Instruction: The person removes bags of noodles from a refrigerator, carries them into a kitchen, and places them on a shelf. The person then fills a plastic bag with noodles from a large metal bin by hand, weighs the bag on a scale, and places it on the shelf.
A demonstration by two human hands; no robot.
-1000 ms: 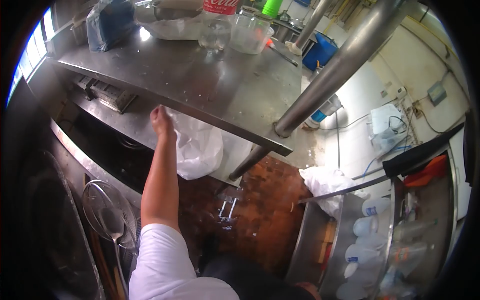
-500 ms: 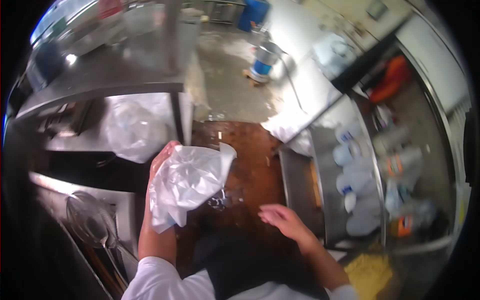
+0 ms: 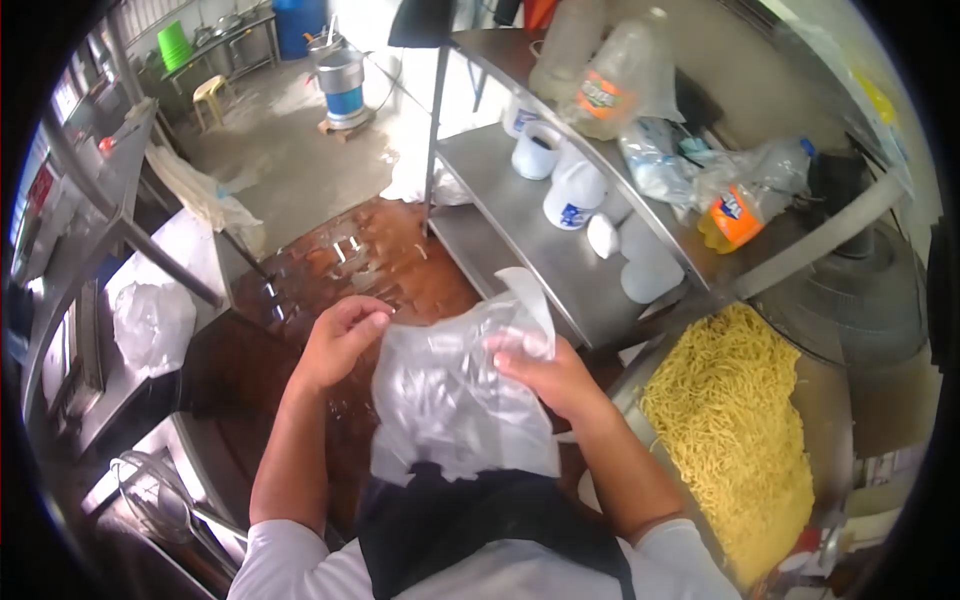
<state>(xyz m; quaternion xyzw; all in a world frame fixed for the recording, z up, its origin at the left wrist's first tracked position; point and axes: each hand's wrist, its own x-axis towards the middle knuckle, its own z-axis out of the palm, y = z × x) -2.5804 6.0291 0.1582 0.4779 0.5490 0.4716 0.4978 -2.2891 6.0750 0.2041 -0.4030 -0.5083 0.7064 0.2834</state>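
A translucent white plastic bag [image 3: 455,400] hangs in front of my dark apron, its top edge curling up at the right. My left hand [image 3: 342,342] has its thumb and fingertips pinched together at the bag's upper left corner. On the other side, my right hand [image 3: 550,375] grips the bag near its upper right edge; some of its fingers show blurred through the plastic. To the right of my right forearm lies a big heap of yellow noodles [image 3: 735,430] in a metal trough.
A metal shelf [image 3: 490,190] at the right carries white jugs [image 3: 575,190] and plastic bottles [image 3: 735,215]. At left, another filled plastic bag [image 3: 153,328] sits on a low shelf, above a wire strainer [image 3: 155,495]. The reddish floor [image 3: 400,245] looks wet.
The view has turned right, bringing the noodles into sight. The bag has gone from my left hand alone to between both hands. My right hand, empty before, now grips it.
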